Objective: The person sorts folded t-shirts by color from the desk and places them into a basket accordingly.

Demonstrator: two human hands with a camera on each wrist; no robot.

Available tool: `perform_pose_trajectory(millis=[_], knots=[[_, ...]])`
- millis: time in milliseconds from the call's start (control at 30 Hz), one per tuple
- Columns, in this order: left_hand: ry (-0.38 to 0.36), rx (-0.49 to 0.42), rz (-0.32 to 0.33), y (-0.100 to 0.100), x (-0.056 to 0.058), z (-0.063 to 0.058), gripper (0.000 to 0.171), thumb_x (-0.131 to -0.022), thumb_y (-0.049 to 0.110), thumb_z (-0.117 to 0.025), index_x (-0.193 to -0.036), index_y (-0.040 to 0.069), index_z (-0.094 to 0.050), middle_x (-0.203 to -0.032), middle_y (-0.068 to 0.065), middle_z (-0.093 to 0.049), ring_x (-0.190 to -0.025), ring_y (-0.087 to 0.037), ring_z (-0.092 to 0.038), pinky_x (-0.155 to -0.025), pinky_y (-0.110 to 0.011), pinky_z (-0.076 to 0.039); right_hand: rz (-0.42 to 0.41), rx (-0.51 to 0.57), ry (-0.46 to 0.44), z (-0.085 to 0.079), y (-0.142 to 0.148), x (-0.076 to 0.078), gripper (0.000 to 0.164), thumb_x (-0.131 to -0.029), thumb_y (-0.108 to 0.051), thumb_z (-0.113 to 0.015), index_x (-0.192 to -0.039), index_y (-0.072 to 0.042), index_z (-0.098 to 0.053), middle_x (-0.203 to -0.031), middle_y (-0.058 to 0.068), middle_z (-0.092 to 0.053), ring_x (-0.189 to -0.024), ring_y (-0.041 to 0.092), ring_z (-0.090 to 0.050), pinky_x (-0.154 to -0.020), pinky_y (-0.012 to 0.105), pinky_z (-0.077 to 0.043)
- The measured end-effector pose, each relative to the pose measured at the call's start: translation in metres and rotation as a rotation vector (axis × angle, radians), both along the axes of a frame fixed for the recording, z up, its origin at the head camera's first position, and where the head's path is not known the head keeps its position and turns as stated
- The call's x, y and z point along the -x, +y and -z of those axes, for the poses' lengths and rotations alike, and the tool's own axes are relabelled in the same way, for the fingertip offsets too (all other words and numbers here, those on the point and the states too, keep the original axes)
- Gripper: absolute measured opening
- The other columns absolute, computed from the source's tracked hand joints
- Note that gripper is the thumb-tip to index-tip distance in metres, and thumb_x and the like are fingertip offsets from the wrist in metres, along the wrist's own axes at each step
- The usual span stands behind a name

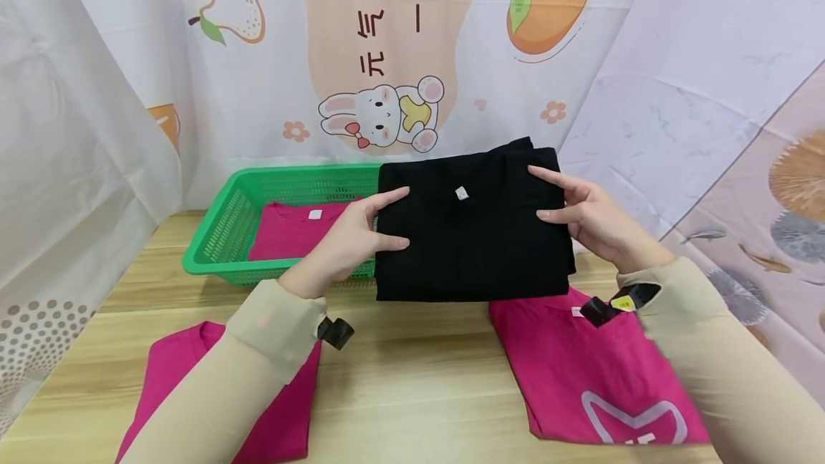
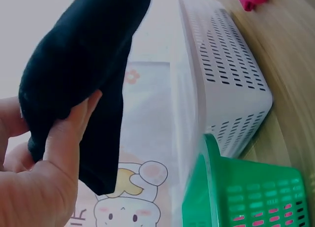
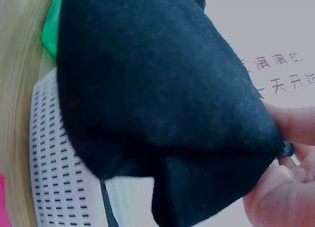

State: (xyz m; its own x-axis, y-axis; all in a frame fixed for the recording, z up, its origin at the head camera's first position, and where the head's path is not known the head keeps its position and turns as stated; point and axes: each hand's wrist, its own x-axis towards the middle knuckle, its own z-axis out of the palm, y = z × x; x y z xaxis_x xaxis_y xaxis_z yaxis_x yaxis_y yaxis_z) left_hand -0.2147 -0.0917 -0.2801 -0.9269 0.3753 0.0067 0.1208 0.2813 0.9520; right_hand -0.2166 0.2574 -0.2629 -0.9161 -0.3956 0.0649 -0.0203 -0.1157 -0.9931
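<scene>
A folded black T-shirt (image 1: 473,249) with a small white neck label hangs in the air between both hands. My left hand (image 1: 351,238) grips its left edge, thumb and a finger showing on the near face. On the opposite edge my right hand (image 1: 596,220) pinches the cloth in the same way. The left wrist view shows the fingers curled round the thick black fold (image 2: 74,54). In the right wrist view the black cloth (image 3: 162,79) fills the middle, its edge between thumb and fingers. The shirt hides what lies behind it in the head view.
A green basket (image 1: 222,263) stands at the back left with a folded pink T-shirt (image 1: 293,231) inside. Other pink T-shirts lie on the wooden table (image 1: 412,385), one front left (image 1: 283,407), one right (image 1: 580,371). A white basket (image 2: 236,101) appears beside the green one.
</scene>
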Motion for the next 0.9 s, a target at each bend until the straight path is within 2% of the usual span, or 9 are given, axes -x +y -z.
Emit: perform_pose_trajectory(millis=[67, 133, 233, 400, 467, 533, 667, 833, 900], knots=[[0.014, 0.005, -0.01, 0.002, 0.005, 0.0, 0.073, -0.086, 0.001, -0.072, -0.15, 0.025, -0.045, -0.157, 0.003, -0.035, -0.06, -0.012, -0.049, -0.058, -0.021, -0.045, 0.009, 0.007, -0.018, -0.002, 0.002, 0.004, 0.07, -0.091, 0.016, -0.055, -0.152, -0.016, -0.042, -0.144, 0.003, -0.048, -0.1, 0.007, -0.067, -0.072, 0.017, -0.056], [0.024, 0.014, -0.025, 0.004, 0.009, -0.001, 0.068, -0.087, 0.003, -0.072, -0.147, 0.025, -0.049, -0.157, 0.004, -0.036, -0.097, -0.012, -0.058, -0.073, -0.023, -0.052, 0.056, -0.038, -0.015, -0.005, 0.002, 0.008, 0.07, -0.091, 0.015, -0.055, -0.152, -0.016, -0.041, -0.157, 0.005, -0.03, -0.093, 0.005, -0.067, -0.067, 0.014, -0.054], [0.036, 0.022, -0.043, 0.007, 0.016, -0.004, 0.059, -0.088, 0.005, -0.072, -0.142, 0.023, -0.056, -0.156, 0.002, -0.039, -0.14, -0.016, -0.034, -0.091, -0.032, -0.053, 0.123, -0.09, -0.015, -0.01, 0.003, 0.014, 0.071, -0.091, 0.012, -0.057, -0.153, -0.017, -0.039, -0.165, 0.006, -0.013, -0.088, 0.003, -0.068, -0.066, 0.015, -0.054], [0.078, 0.041, -0.109, 0.015, 0.029, -0.007, 0.048, -0.088, 0.011, -0.074, -0.134, 0.021, -0.064, -0.149, 0.001, -0.05, -0.134, -0.02, -0.041, -0.09, -0.036, -0.053, 0.162, 0.006, -0.035, -0.014, 0.007, 0.02, 0.072, -0.091, 0.014, -0.058, -0.154, -0.013, -0.036, -0.143, 0.001, -0.05, -0.099, 0.007, -0.068, -0.076, 0.023, -0.059], [0.1, 0.043, -0.151, 0.018, 0.033, -0.007, 0.042, -0.088, 0.014, -0.075, -0.13, 0.02, -0.068, -0.144, 0.0, -0.056, -0.133, -0.018, -0.043, -0.094, -0.037, -0.052, 0.182, 0.037, -0.029, -0.014, 0.009, 0.023, 0.072, -0.09, 0.014, -0.058, -0.154, -0.013, -0.037, -0.138, -0.001, -0.054, -0.103, 0.006, -0.067, -0.077, 0.023, -0.059], [0.117, 0.033, -0.195, 0.021, 0.036, -0.006, 0.037, -0.088, 0.017, -0.075, -0.125, 0.018, -0.071, -0.137, -0.002, -0.062, -0.132, -0.019, -0.045, -0.096, -0.039, -0.052, 0.221, 0.03, -0.017, -0.014, 0.008, 0.026, 0.07, -0.091, 0.013, -0.057, -0.153, -0.014, -0.039, -0.146, -0.001, -0.049, -0.107, 0.005, -0.065, -0.079, 0.022, -0.058], [0.153, 0.009, -0.256, 0.028, 0.043, -0.002, 0.031, -0.088, 0.017, -0.076, -0.119, 0.014, -0.074, -0.129, -0.005, -0.068, -0.131, -0.02, -0.049, -0.101, -0.04, -0.05, 0.311, 0.013, 0.0, -0.012, 0.007, 0.035, 0.065, -0.092, 0.012, -0.058, -0.15, -0.014, -0.045, -0.164, 0.0, -0.026, -0.127, 0.008, -0.05, -0.083, 0.017, -0.055], [0.183, 0.009, -0.275, 0.037, 0.049, 0.009, 0.033, -0.091, 0.014, -0.072, -0.124, 0.013, -0.071, -0.136, -0.007, -0.063, -0.131, -0.021, -0.05, -0.103, -0.039, -0.049, 0.417, 0.043, 0.011, -0.005, 0.005, 0.048, 0.056, -0.088, 0.013, -0.062, -0.136, -0.016, -0.061, -0.163, 0.007, -0.028, -0.138, 0.016, -0.039, -0.082, 0.014, -0.053], [0.194, 0.032, -0.274, 0.04, 0.051, 0.014, 0.034, -0.093, 0.013, -0.069, -0.127, 0.013, -0.069, -0.14, -0.008, -0.059, -0.127, -0.023, -0.051, -0.1, -0.038, -0.049, 0.467, 0.009, 0.011, -0.001, 0.004, 0.053, 0.053, -0.089, 0.011, -0.063, -0.134, -0.017, -0.063, -0.162, 0.008, -0.03, -0.14, 0.018, -0.038, -0.083, 0.013, -0.052]])
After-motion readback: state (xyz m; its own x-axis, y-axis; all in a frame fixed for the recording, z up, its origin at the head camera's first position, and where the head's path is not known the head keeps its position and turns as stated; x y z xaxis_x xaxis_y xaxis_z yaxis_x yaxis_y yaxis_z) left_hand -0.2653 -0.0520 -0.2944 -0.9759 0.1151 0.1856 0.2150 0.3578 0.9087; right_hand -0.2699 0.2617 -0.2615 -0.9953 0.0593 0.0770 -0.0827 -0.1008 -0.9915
